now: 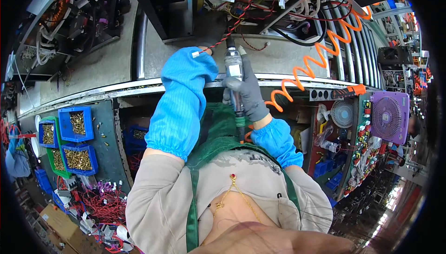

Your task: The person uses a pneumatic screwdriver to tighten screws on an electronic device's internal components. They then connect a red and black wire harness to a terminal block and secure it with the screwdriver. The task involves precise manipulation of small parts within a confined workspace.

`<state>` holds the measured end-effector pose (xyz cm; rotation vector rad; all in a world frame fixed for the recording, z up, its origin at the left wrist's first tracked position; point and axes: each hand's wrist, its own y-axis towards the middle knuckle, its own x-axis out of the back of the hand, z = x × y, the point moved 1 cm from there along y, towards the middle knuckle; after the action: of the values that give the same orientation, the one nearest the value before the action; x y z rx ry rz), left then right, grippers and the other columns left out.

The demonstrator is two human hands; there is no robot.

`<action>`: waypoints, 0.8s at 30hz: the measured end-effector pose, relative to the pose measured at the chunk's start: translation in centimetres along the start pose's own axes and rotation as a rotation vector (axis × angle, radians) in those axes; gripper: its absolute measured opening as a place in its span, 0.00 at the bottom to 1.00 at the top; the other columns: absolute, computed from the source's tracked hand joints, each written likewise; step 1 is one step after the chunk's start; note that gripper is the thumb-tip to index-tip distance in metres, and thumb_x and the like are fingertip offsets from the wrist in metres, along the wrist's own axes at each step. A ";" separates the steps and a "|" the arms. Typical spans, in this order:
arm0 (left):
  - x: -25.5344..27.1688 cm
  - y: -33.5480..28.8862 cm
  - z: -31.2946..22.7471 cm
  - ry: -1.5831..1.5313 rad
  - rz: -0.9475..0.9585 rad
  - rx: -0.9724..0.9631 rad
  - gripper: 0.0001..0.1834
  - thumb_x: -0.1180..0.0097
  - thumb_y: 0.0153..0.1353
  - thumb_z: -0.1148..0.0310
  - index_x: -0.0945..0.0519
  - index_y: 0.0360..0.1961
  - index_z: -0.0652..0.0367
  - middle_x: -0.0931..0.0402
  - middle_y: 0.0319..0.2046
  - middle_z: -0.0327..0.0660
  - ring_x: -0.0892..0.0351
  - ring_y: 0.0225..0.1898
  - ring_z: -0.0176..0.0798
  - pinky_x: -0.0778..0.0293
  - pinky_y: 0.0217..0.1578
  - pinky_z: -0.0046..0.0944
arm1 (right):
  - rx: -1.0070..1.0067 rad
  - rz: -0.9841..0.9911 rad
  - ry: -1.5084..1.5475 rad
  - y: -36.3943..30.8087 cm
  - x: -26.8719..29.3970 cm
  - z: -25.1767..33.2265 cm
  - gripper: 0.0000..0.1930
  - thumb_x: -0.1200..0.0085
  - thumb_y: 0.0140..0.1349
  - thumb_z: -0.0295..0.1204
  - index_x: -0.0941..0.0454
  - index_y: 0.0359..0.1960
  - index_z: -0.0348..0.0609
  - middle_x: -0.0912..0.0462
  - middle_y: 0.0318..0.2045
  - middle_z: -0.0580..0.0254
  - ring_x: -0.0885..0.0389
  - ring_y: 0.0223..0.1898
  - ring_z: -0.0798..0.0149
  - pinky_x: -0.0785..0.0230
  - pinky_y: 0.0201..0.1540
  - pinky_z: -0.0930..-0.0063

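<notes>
My right hand (251, 89), in a grey glove, is wrapped round a pneumatic screwdriver (234, 68). The tool's far end points into an open metal-framed unit (204, 0), and its orange coiled hose (320, 49) runs off to the right. My left arm, in a blue sleeve (181, 96), reaches to the unit's front edge beside the tool tip. There my left hand (208, 33) is dark and in shadow, its fingers hard to make out. A twisted red-and-black wire (239, 19) hangs across, its white connector (195, 54) over the blue sleeve.
Blue bins (76, 124) of brass-coloured screws stand on the left bench, above a heap of red wires (104, 203). Another wired unit (79, 21) sits far left. Metal rollers (357, 54) and a purple fan (390, 117) are on the right. A metal rail (139, 86) crosses in front.
</notes>
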<state>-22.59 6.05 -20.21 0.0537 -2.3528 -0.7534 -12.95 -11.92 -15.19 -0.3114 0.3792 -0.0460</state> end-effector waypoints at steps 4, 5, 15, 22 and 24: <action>5.9 -3.4 -3.8 0.143 0.247 0.229 0.15 0.49 0.51 0.59 0.18 0.35 0.55 0.21 0.33 0.50 0.22 0.37 0.53 0.27 0.38 0.46 | -0.026 0.035 0.151 -0.1 0.2 -0.4 0.45 0.45 0.48 0.24 0.56 0.68 0.59 0.25 0.27 0.55 0.23 0.16 0.64 0.26 0.15 0.70; 7.1 -4.1 -4.6 0.168 0.358 0.317 0.15 0.49 0.51 0.59 0.18 0.35 0.55 0.21 0.33 0.50 0.22 0.37 0.53 0.27 0.39 0.46 | -0.038 0.051 0.217 -0.1 0.5 -0.6 0.45 0.45 0.48 0.24 0.56 0.68 0.59 0.25 0.28 0.55 0.23 0.16 0.64 0.26 0.15 0.70; 10.6 -4.7 -6.6 0.201 0.661 0.603 0.17 0.51 0.55 0.57 0.17 0.36 0.55 0.21 0.35 0.50 0.22 0.39 0.54 0.27 0.40 0.45 | -0.039 0.033 0.142 0.4 0.3 -0.9 0.45 0.46 0.51 0.27 0.60 0.68 0.59 0.24 0.28 0.53 0.23 0.17 0.63 0.24 0.17 0.69; 11.2 -4.7 -7.5 0.031 0.575 0.732 0.18 0.51 0.56 0.55 0.17 0.37 0.55 0.20 0.35 0.50 0.22 0.40 0.53 0.27 0.40 0.46 | -0.035 -0.005 0.163 0.0 -0.5 -0.2 0.47 0.43 0.48 0.27 0.58 0.68 0.59 0.24 0.27 0.56 0.24 0.15 0.64 0.27 0.14 0.70; 11.1 -4.1 -8.0 0.031 0.609 0.742 0.18 0.50 0.55 0.54 0.17 0.37 0.54 0.20 0.35 0.49 0.22 0.41 0.53 0.27 0.41 0.45 | -0.034 0.013 0.159 -0.1 -0.4 -0.2 0.46 0.44 0.49 0.26 0.58 0.68 0.62 0.25 0.27 0.57 0.24 0.15 0.65 0.28 0.14 0.71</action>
<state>-27.08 -3.97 -10.99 -0.3152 -2.2987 0.4142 -13.44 -12.06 -15.20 -0.3402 0.5405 -0.0519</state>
